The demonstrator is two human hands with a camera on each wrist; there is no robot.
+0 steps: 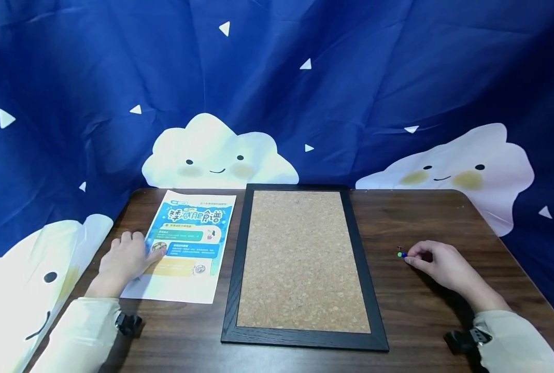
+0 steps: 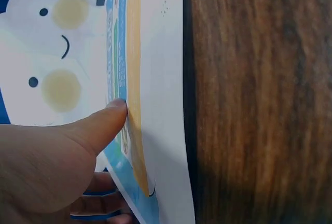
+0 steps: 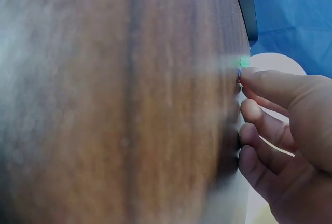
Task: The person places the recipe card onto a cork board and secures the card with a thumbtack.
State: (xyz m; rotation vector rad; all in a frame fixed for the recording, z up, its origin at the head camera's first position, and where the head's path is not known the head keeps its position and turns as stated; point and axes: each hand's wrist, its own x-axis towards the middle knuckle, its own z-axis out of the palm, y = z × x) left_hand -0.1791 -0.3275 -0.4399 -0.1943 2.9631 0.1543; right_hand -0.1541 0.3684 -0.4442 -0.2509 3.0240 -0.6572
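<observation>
My left hand (image 1: pixel 124 259) pinches the left edge of a printed sheet of paper (image 1: pixel 188 287), with its thumb (image 2: pixel 106 123) across the print. In the left wrist view the other fingers (image 2: pixel 101 203) pass behind the curved-up edge, their tips hidden. On the right of the table, my right hand (image 1: pixel 444 263) has its thumb and forefinger together at a tiny blue push pin (image 1: pixel 405 255). A green push pin (image 1: pixel 400 254) is right beside those fingertips, with a small reddish one (image 1: pixel 399 247) just behind it. The right wrist view shows the green one (image 3: pixel 245 61) beyond the fingertips.
Between the hands a cork board (image 1: pixel 302 264) in a black frame (image 1: pixel 304 339) lies on the brown wooden table (image 1: pixel 407 217). Behind the table hangs a blue curtain (image 1: pixel 342 93) with white clouds and triangles. A black camera is strapped to each wrist.
</observation>
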